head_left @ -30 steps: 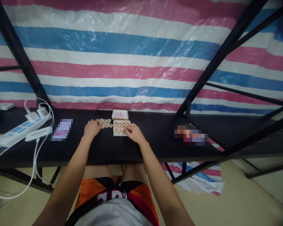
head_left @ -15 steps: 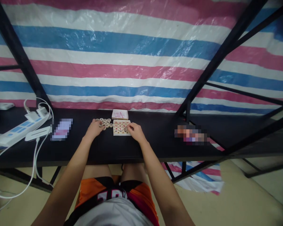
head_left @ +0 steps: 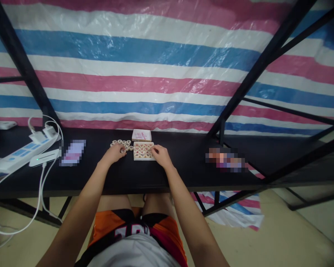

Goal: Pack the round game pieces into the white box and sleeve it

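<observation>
Round Chinese chess pieces (head_left: 124, 142) with dark characters lie loosely grouped on the black table. My left hand (head_left: 114, 153) is at the near side of this group, its fingers closed on one Chinese chess piece (head_left: 123, 151). Just to the right sits a shallow white box (head_left: 143, 159) holding rows of pieces, red characters in the far rows and dark ones in the nearest row. My right hand (head_left: 161, 155) grips the box's right edge with curled fingers, which hide the pieces at that end.
Behind the box lies a white lid (head_left: 141, 135) with a pink print. A power strip (head_left: 25, 151) with white cables, a white device (head_left: 44, 158) and a blurred-out phone-like item (head_left: 73, 152) are on the left. Black metal posts (head_left: 239, 92) frame the table before a striped sheet (head_left: 139, 85).
My left hand has moved slightly right and nearer to me, off the left part of the group, with a piece now at its fingertips. My right hand stays at the box.
</observation>
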`<state>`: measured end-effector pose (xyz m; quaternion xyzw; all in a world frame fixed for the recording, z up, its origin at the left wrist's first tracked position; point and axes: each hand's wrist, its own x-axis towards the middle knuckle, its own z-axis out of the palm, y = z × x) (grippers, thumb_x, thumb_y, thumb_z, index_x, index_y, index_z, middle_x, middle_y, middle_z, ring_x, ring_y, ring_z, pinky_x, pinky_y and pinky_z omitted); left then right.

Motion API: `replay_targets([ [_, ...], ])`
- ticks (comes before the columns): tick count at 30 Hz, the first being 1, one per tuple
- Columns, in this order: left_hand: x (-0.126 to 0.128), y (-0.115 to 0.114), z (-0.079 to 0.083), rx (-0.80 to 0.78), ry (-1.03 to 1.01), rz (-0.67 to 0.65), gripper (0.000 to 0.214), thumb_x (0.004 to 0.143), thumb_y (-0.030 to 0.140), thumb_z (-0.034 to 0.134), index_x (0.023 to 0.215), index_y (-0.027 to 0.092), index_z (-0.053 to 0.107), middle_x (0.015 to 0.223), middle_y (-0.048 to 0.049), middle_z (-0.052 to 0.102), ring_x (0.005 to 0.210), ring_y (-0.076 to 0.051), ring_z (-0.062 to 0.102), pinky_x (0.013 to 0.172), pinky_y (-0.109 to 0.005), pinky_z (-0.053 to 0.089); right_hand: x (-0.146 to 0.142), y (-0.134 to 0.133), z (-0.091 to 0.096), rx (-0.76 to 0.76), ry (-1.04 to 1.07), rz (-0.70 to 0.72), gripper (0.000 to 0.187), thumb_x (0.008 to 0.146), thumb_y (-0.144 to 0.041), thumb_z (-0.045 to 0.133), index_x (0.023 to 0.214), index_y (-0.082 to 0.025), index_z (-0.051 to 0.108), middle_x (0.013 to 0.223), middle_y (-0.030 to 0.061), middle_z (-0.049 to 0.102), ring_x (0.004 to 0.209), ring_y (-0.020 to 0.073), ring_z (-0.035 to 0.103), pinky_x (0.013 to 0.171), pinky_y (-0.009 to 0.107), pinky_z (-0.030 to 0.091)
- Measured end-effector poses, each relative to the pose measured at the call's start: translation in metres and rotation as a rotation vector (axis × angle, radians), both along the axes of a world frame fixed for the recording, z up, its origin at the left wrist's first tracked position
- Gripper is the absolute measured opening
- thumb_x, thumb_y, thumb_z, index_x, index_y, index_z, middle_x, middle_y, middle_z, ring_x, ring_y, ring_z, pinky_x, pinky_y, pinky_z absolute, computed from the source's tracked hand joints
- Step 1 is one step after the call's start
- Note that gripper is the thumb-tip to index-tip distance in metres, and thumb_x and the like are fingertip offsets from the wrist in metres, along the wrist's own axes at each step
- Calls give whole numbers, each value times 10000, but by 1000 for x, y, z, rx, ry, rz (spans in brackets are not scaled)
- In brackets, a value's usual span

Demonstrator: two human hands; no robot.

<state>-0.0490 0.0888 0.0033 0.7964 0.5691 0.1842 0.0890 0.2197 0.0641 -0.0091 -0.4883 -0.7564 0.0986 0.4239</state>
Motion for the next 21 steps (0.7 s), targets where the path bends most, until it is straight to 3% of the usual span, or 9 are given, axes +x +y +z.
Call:
replay_targets([
  [7, 7, -1, -1, 28, -16, -125, 136, 757, 248, 573, 844, 173, 647, 899, -58, 621, 777, -189, 576, 709, -284, 428, 0, 1, -1, -8, -20, -9, 238, 861, -265, 460, 756, -181, 656, 688, 14, 578, 667, 137, 521, 673, 230, 373],
  [21, 14, -8, 3, 52, -41, -208, 132, 757, 179, 519, 805, 174, 641, 888, -66, 618, 841, -208, 576, 800, -314, 436, 0, 1, 0, -15, -1, -20, 236, 855, -278, 464, 738, -185, 648, 677, 7, 560, 656, 133, 519, 656, 231, 367],
])
